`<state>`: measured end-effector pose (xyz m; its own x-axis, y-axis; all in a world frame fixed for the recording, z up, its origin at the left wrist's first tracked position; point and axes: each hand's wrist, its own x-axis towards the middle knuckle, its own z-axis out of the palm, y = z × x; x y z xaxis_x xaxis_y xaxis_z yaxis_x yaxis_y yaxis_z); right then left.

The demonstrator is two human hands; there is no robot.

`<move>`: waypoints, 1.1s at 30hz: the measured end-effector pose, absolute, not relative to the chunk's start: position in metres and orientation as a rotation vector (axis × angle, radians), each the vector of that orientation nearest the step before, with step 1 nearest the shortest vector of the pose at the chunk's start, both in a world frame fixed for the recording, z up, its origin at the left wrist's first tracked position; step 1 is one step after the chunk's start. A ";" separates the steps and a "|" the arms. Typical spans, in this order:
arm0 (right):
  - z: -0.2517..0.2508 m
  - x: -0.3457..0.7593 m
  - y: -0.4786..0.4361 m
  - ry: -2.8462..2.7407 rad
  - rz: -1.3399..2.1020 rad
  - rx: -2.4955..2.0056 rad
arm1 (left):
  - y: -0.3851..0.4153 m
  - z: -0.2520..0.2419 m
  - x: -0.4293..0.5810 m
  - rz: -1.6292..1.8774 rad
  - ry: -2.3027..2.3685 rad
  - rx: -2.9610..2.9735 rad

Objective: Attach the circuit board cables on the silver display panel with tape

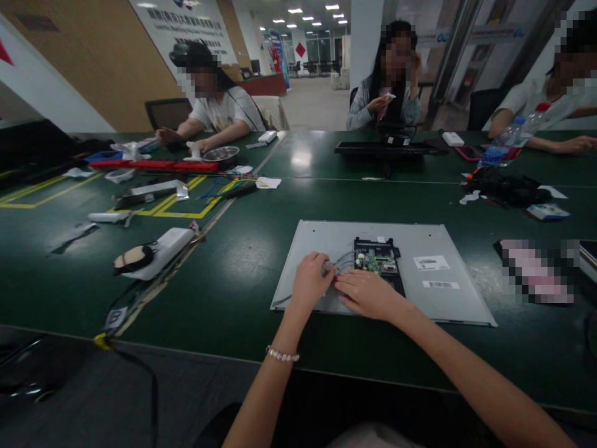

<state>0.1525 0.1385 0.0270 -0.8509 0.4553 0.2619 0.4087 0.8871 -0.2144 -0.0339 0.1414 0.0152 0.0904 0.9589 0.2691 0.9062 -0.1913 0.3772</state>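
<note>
Left hand: The person's left hand (311, 274) is low in the centre of the frame, a beaded bracelet (283, 354) on its wrist; its fingers are pinched around a small grey piece (328, 268), beside the cables.
Right hand: The right hand (370, 291) lies just right of it, palm down, fingertips close to the left hand's; I can't tell from here whether its fingers grasp a cable or only press.
Panel: A flat, rectangular grey metal panel (321, 236) lies on the tabletop, right of centre in the frame, under both hands, with two white printed labels (431, 263) on its right part.
Board: A green circuit board in a black plastic frame (380, 264) sits on the panel's middle, thin grey cables (345, 260) running from its left side toward the hands.
Tabletop: It is dark green and glossy (224, 298); at left in the frame a white power strip (172, 242) carries a rounded tan-and-black object (135, 257).
Far side: Three people sit there; the one in the upper left (224, 112) wears a white top, and a red-capped clear plastic bottle (527, 130) leans at upper right.
</note>
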 end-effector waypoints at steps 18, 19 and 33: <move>0.014 0.154 0.078 -2.686 0.376 -0.936 | 0.135 0.024 -0.028 0.604 1.976 2.242; 0.015 0.155 0.076 -2.680 0.388 -0.942 | 0.134 0.024 -0.028 0.601 1.976 2.245; 0.033 0.253 0.015 -2.185 0.960 -1.374 | 0.123 0.011 -0.027 0.635 2.054 2.271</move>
<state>0.2530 0.0148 0.0331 -0.4462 0.8942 -0.0352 0.6308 0.2864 -0.7211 -0.0268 0.1227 0.0106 0.0547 0.9568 0.2857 0.9509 -0.1371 0.2773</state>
